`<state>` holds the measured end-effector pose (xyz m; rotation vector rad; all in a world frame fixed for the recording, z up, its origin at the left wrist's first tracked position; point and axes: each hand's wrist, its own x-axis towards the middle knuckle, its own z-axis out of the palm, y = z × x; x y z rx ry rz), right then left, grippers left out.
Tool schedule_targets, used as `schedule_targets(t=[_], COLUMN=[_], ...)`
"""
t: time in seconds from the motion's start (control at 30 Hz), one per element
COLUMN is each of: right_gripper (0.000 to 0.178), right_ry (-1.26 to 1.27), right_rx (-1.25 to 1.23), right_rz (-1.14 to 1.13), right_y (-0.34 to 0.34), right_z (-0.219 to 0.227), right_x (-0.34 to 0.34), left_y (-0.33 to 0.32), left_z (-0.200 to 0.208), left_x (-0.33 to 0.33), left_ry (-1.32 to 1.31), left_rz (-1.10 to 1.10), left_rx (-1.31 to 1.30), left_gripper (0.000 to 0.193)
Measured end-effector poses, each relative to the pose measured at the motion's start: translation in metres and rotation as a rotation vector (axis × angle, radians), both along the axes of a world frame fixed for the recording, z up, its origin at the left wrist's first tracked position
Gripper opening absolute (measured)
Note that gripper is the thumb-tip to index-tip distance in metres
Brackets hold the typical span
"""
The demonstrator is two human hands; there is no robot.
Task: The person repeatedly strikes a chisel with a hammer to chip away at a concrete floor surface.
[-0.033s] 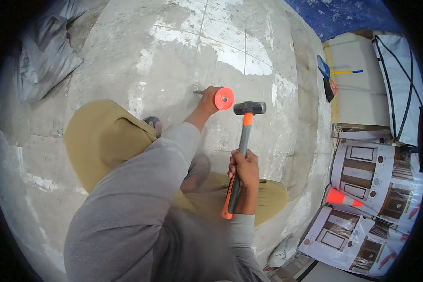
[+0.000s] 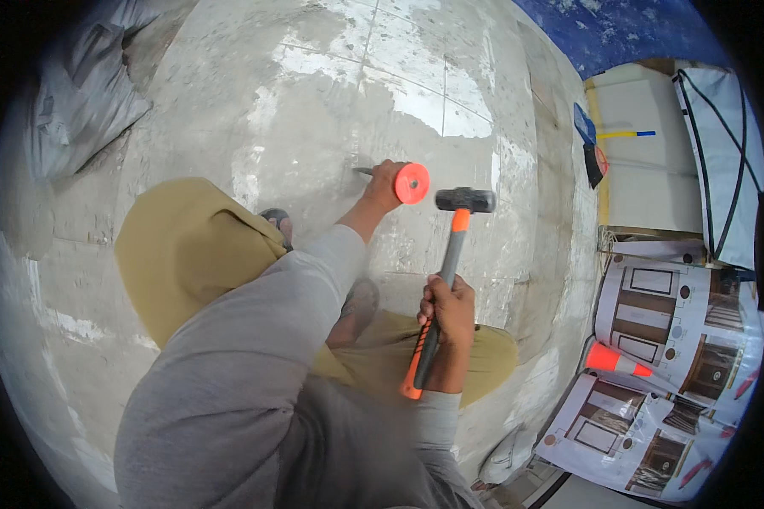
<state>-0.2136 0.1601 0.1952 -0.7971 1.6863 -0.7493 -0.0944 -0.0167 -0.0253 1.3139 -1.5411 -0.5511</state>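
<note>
The left hand (image 2: 388, 180) is closed around 1 chisel (image 2: 363, 170) over the tiled floor (image 2: 458, 81), its red guard disc (image 2: 413, 183) presumably shielding that hand, while the right hand (image 2: 450, 307), well apart, grips 1 club hammer (image 2: 452, 254) mid-handle, likely for control.

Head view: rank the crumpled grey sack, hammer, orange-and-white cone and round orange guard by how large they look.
1. Crumpled grey sack
2. Hammer: long but slim
3. Orange-and-white cone and round orange guard: too alike in area to rank
</note>
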Motion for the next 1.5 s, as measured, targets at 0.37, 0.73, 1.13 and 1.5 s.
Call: schedule_targets(t=[0.37, 0.73, 1.13, 1.5], right_gripper=[0.011, 0.014, 0.021, 0.015], right_ry=[-0.096, 0.169, 0.407, 0.118], right_rx=[-0.262, -0.993, -0.017, -0.097], right_rz=[-0.045, -0.043, 0.33, 0.084], right_y=[0.002, -0.021, -0.027, -0.003], right_z=[0.077, 0.183, -0.037, 0.033], right_x=[0.013, 0.034, 0.029, 0.001], left_y=[0.008, 0.01, -0.002, 0.005], left_z=[0.008, 0.025, 0.003, 0.005], left_x=[-0.016, 0.001, 0.0, -0.016], left_ry=[0.005, 0.168, -0.005, -0.098], left_rz=[0.056, 0.15, 0.131, 0.073], left_rx=[0.085, 0.068, 0.17, 0.103], left_gripper=[0.016, 0.017, 0.025, 0.018])
